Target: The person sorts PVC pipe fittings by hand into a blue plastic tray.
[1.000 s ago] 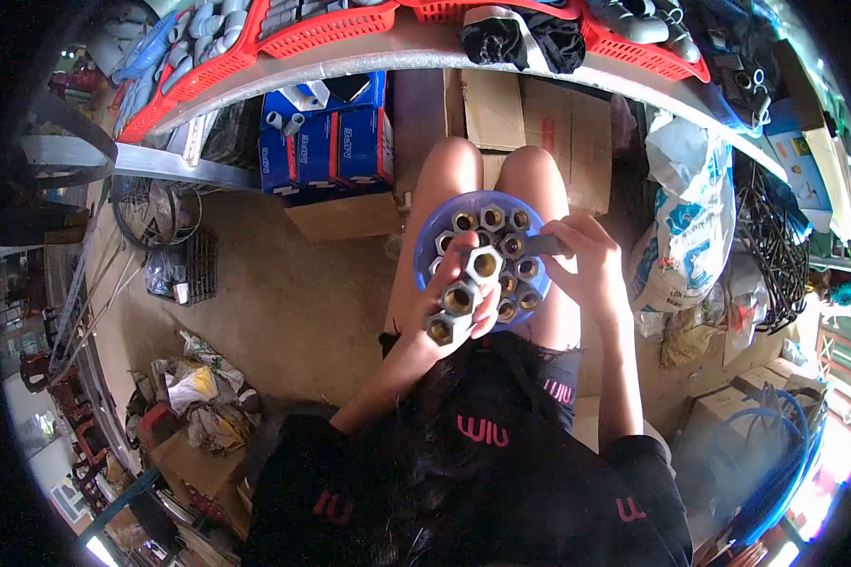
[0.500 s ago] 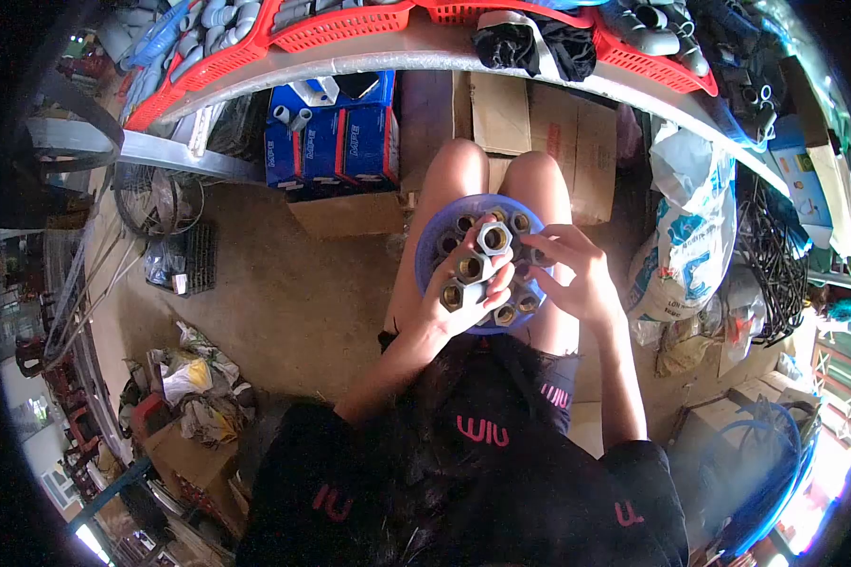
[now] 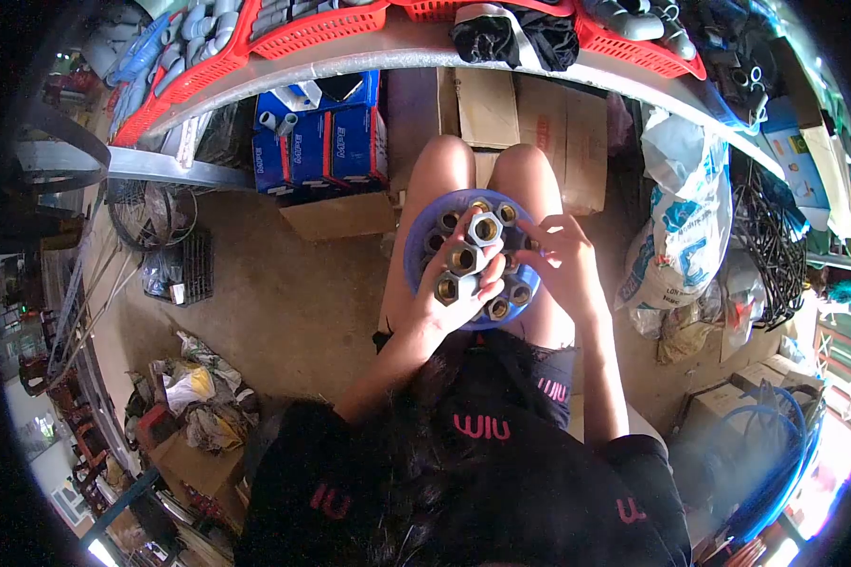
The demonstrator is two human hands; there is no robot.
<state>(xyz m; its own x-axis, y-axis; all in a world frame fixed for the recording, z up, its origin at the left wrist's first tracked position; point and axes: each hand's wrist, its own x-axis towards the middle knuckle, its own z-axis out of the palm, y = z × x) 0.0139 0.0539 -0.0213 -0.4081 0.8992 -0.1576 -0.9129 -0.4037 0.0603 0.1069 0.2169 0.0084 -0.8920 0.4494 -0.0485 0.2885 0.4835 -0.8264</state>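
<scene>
A round blue plastic basin (image 3: pixel 412 248) rests on the person's thighs, with several grey pipe fittings (image 3: pixel 498 308) inside, each with a brass threaded insert. Above its left half, my left hand (image 3: pixel 439 304) is closed around three hex-ended pipe fittings (image 3: pixel 485 229), stacked in a slanting row with their openings facing up. My right hand (image 3: pixel 572 263) is at the basin's right side, fingers bent inward. Its fingertips are closed on another fitting (image 3: pixel 530 244) by the rim, partly covered by the fingers.
Red baskets (image 3: pixel 319 32) of grey fittings line the shelf ahead, with a black cloth (image 3: pixel 487 40) on its edge. Below are blue boxes (image 3: pixel 320 146) and cardboard boxes (image 3: pixel 563 142). A white sack (image 3: pixel 681 222) stands right; a wire crate (image 3: pixel 194 265) and a rubbish heap (image 3: pixel 203 397) lie left.
The whole view has shifted slightly. My right hand's fingers have drawn closer together at the basin's right side. My left hand keeps its three fittings in the same arrangement.
</scene>
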